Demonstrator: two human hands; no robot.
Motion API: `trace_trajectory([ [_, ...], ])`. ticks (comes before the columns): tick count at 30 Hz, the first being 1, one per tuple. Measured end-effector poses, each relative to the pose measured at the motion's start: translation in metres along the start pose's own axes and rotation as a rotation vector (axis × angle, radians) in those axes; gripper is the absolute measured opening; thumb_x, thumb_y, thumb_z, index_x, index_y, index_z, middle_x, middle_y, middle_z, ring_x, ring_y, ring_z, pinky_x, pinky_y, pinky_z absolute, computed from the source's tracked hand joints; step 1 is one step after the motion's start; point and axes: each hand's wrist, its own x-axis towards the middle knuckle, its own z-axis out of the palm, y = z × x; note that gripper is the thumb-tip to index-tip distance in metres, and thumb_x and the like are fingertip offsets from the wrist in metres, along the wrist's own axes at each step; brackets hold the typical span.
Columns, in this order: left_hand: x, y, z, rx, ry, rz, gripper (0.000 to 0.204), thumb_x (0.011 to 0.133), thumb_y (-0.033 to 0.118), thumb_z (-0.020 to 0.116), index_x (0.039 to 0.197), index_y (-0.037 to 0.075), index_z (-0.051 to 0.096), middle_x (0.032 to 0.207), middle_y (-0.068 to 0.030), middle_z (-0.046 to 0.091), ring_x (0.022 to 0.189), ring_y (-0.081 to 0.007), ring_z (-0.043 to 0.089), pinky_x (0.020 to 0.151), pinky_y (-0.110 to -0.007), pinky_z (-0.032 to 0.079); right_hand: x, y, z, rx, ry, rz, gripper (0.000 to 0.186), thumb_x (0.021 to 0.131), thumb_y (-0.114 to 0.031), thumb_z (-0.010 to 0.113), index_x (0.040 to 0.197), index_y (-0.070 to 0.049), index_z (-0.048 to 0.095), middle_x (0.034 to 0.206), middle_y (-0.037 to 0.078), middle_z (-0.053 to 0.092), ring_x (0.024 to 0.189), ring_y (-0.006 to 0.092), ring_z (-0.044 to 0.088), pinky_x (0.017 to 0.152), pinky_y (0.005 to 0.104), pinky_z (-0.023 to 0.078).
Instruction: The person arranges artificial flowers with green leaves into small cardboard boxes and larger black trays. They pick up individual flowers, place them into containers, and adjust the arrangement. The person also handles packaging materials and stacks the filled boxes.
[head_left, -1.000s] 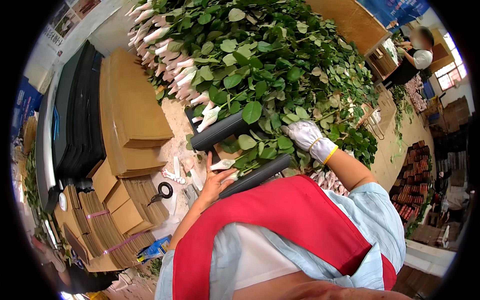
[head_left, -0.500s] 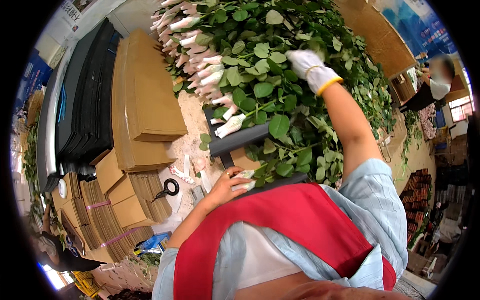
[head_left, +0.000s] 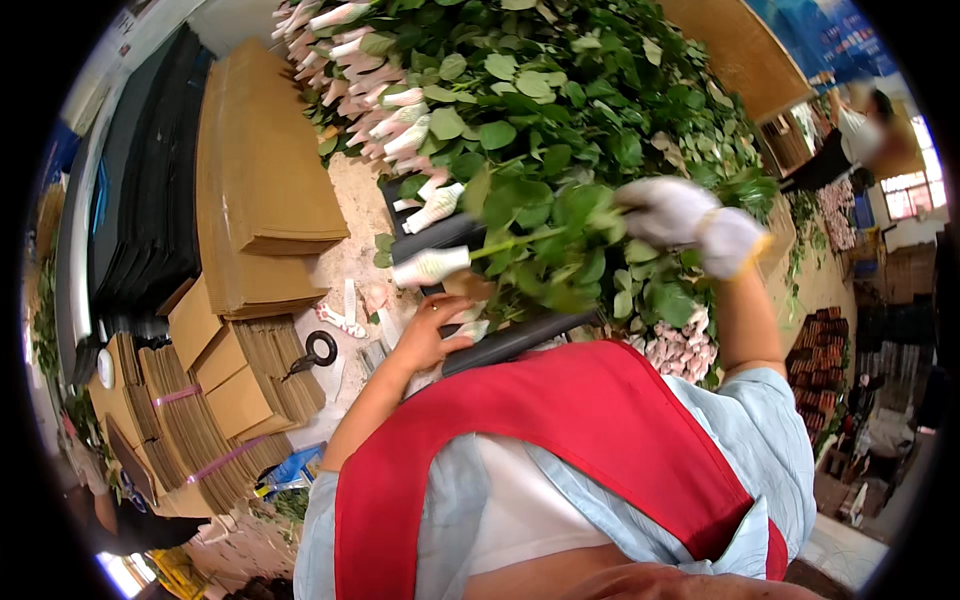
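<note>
My right hand [head_left: 668,214], in a white glove with a yellow cuff, is closed around the leafy stem of a rose [head_left: 432,267]. That rose's head, in a white netting sleeve, points left above my left hand. Bare and wearing a ring, my left hand [head_left: 425,338] has its fingers curled round another sleeved rose head [head_left: 474,330], partly hidden by the fingers. Both hands work over a dark padded rack [head_left: 530,340]. Behind it lies a large heap of roses [head_left: 540,90], their sleeved heads facing left and their leaves to the right.
Flat brown cardboard [head_left: 270,160] and dark sheets [head_left: 150,180] stand at the left. Nearer are bundled cartons [head_left: 265,370], a roll of black tape [head_left: 320,348] and a blue packet [head_left: 295,468]. Pink flower heads [head_left: 680,350] show below my right forearm. Another person [head_left: 850,140] stands far right.
My right hand has come from the heap down and to the right, now with a rose stem in it. The left hand stays near the rack, closed on a sleeved head.
</note>
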Motion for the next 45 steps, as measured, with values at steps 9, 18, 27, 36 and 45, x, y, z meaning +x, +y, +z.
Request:
trace_trajectory([
  [9, -0.004, 0.012, 0.003, 0.55, 0.351, 0.246, 0.048, 0.074, 0.024, 0.089, 0.121, 0.024, 0.076, 0.146, -0.0179, 0.048, 0.128, -0.0406, 0.047, 0.109, -0.048, 0.042, 0.015, 0.078, 0.116, -0.34, -0.079, 0.117, 0.024, 0.098, -0.027, 0.06, 0.115, -0.013, 0.069, 0.1, 0.017, 0.075, 0.092, 0.0382, 0.073, 0.08, 0.05, 0.058],
  [18, 0.013, 0.011, 0.002, 0.277, 0.301, 0.221, 0.033, 0.075, 0.02, 0.088, 0.107, 0.02, 0.08, 0.141, -0.0117, 0.054, 0.115, -0.0341, 0.051, 0.103, -0.046, 0.042, 0.031, 0.03, 0.073, -0.58, 0.06, 0.37, 0.028, 0.093, -0.02, 0.065, 0.121, -0.015, 0.067, 0.112, 0.014, 0.071, 0.102, 0.0308, 0.072, 0.078, 0.0434, 0.061],
  [27, 0.016, 0.005, -0.002, 0.112, 0.135, 0.064, 0.039, 0.079, 0.018, 0.084, 0.117, 0.016, 0.075, 0.14, -0.0148, 0.057, 0.121, -0.0388, 0.05, 0.107, -0.047, 0.042, 0.12, 0.001, -0.044, -0.123, 0.154, 0.09, 0.053, 0.081, -0.016, 0.077, 0.133, -0.019, 0.068, 0.129, 0.014, 0.07, 0.112, 0.0317, 0.069, 0.097, 0.0399, 0.057],
  [36, 0.021, 0.002, 0.003, 0.071, 0.128, -0.009, 0.065, 0.075, 0.018, 0.086, 0.135, 0.01, 0.062, 0.139, -0.017, 0.055, 0.128, -0.0403, 0.05, 0.108, -0.046, 0.044, 0.059, -0.051, -0.203, -0.219, 0.982, -0.067, 0.027, 0.103, -0.022, 0.062, 0.127, -0.016, 0.07, 0.1, 0.01, 0.077, 0.075, 0.0151, 0.07, 0.063, 0.0308, 0.062],
  [45, 0.018, 0.004, 0.003, 0.152, 0.176, 0.026, 0.061, 0.074, 0.018, 0.087, 0.129, 0.01, 0.062, 0.139, -0.0144, 0.056, 0.125, -0.0409, 0.05, 0.106, -0.048, 0.044, 0.162, -0.061, -0.183, -0.664, 0.75, -0.224, 0.018, 0.088, -0.02, 0.068, 0.101, -0.008, 0.073, 0.106, 0.017, 0.071, 0.104, 0.0384, 0.067, 0.089, 0.0478, 0.055],
])
